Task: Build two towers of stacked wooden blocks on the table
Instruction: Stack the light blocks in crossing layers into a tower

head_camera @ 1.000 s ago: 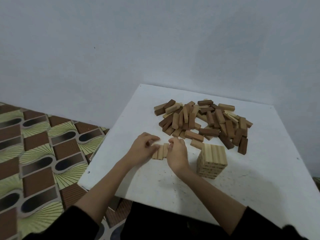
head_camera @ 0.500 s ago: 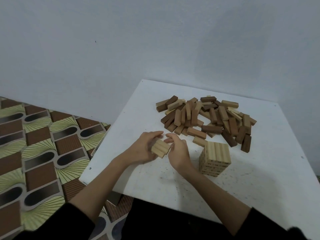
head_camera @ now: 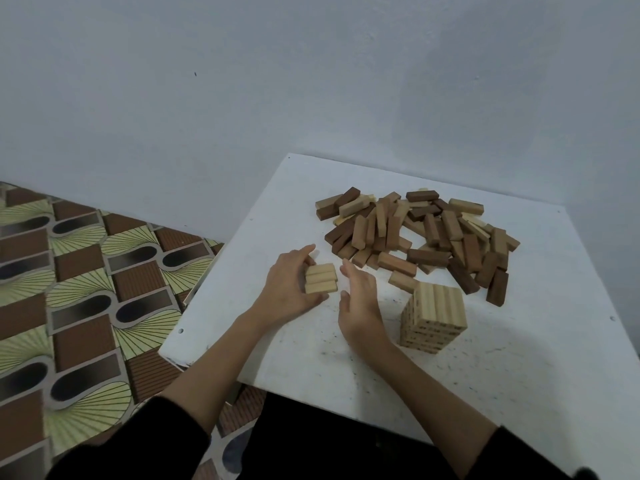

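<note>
The landmark here is the finished pale tower [head_camera: 433, 318], which stands near the front of the white table [head_camera: 519, 375]. To the left of this tower, well apart from it, lies a row of pale blocks [head_camera: 321, 278], side by side and flat on the table; I judge it is the first layer of the second tower. The left hand [head_camera: 289, 289] is on the far side of the row from the tower, its fingers and thumb curved around the row's left edge and touching it. The right hand [head_camera: 358, 301] is between the row and the tower, with fingers relaxed and slightly spread, holding nothing and not touching the row. Behind the tower lies the heap of loose brown and pale blocks [head_camera: 419, 237]. To do this step well, both hands should press the row from its two sides, so the blocks close without gaps and their ends are level. The next layer should then go across, and the right hand must reach to the heap without brushing the tower.
</note>
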{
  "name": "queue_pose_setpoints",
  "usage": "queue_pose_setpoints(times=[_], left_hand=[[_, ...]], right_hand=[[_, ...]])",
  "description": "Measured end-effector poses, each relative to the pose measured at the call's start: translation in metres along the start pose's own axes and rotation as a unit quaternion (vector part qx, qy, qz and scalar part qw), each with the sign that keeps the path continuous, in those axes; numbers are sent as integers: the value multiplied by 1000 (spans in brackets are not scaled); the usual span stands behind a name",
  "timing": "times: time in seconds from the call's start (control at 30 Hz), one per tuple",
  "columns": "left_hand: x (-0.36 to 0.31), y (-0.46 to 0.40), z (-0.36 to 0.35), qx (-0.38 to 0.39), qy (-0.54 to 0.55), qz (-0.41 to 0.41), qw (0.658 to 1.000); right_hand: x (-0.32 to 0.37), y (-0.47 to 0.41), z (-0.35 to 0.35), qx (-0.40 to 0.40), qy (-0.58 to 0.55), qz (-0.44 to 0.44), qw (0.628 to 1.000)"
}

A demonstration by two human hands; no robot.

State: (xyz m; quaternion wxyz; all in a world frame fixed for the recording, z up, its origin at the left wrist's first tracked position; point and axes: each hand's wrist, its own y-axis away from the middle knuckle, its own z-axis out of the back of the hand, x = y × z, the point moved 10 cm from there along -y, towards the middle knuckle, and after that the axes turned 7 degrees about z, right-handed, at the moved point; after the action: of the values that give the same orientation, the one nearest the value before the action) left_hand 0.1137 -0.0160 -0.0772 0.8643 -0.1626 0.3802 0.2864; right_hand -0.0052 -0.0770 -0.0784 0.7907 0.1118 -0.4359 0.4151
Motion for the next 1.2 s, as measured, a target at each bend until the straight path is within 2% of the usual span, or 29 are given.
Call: queue_pose_setpoints(times=[0.17,0.47,1.2], left_hand=[[1,4,2,-7,47,-2,999],[0,5,3,-5,61,-5,998],[4,5,2,-6,62,13,998]], right_hand=[[-2,-1,-8,32,42,-3,999],[-13,-1,-18,88,77,-49,992],[-14,1,-19,98,91,-62,989]])
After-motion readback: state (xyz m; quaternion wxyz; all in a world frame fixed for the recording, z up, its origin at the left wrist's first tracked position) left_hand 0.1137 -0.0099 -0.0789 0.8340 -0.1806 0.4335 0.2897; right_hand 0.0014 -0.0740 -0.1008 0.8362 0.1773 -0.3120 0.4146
